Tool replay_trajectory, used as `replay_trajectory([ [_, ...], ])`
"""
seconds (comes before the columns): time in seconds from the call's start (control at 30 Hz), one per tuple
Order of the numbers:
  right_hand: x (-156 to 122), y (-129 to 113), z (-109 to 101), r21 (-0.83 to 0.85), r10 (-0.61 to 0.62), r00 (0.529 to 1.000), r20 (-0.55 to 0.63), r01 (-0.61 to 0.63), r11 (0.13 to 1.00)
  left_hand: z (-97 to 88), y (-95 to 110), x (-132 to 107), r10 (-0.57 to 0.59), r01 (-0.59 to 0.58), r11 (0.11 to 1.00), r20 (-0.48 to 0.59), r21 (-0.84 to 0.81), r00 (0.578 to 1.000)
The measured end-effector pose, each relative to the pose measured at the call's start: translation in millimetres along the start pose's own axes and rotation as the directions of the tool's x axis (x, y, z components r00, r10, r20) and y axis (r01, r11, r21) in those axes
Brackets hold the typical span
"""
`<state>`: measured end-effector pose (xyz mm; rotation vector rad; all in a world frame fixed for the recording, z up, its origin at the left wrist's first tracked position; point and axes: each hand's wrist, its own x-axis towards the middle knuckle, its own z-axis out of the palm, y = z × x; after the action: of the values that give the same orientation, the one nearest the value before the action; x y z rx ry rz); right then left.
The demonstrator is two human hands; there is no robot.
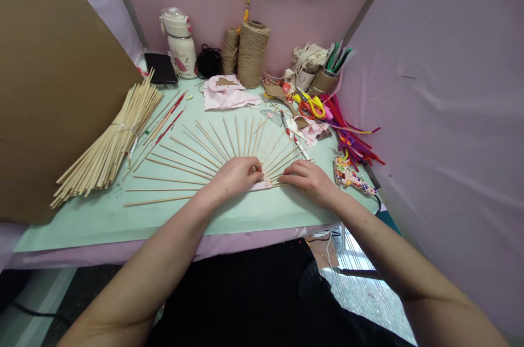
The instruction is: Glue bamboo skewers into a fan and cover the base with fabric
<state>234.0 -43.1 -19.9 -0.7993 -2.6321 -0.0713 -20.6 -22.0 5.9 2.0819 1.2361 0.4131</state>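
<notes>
Thin wooden sticks (pixel 180 160) lie on the table, spread like a half-circle fan. Their inner ends meet at a small pale pink base piece (pixel 262 186). Over the left part of that base rests my left hand (pixel 235 177), its thumb and fingers pinched together near the inner ends; what they hold, if anything, is hidden. At the fan's right side, my right hand (pixel 309 180) has its fingers closed around the low right-hand stick (pixel 280 184). Both hands are close together, with the base between them.
A tied bundle of sticks (pixel 108 145) leans by a cardboard sheet (pixel 61 79) on the left. Twine spools (pixel 254 55) and a white bottle (pixel 181 49) stand behind. Scissors (pixel 309 104), pipe cleaners (pixel 352 134) and a patterned glue gun (pixel 352 177) lie right.
</notes>
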Motion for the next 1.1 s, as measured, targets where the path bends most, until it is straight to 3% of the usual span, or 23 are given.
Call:
replay_trajectory([
  [0.67, -1.9, 1.9, 8.8, 0.064, 0.05, 0.997, -0.058, -0.046, 0.997, 0.7, 0.4, -0.9, 0.005, -0.005, 1.0, -0.005, 0.01, 1.0],
  [1.1, -1.6, -5.6, 10.2, -0.012, 0.09, 0.994, -0.057, -0.09, 0.996, 1.3, -1.5, 0.6, -0.001, 0.001, 1.0, 0.002, 0.028, 1.0],
])
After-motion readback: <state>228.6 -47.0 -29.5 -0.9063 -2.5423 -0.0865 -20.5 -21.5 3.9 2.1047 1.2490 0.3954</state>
